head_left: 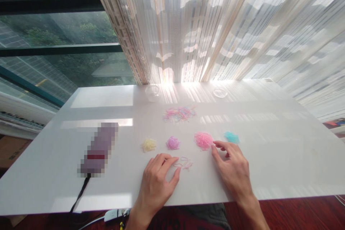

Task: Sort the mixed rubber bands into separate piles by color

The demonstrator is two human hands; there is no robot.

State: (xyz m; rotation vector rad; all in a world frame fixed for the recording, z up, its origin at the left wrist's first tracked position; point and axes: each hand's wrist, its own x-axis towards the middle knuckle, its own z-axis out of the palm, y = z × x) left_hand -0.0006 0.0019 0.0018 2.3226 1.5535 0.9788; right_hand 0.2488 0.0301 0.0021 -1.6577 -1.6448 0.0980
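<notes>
Loose strands (185,165) on table (199,187), between my hands. My left hand (157,179) at their 9 o'clock, thumb and forefinger parted. My right hand (235,167) at pink pile's (203,141) 4 o'clock edge, fingertips narrow; can't tell if gripping. From strands: purple pile (173,143) 11, mixed pile (179,114) 12.

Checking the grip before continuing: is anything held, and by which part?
Left hand: fingertips apart, nothing visibly held. Right hand: at pink band pile; any hold cannot be told.

Left hand (161,176) palm down, right fingertips pinched
</notes>
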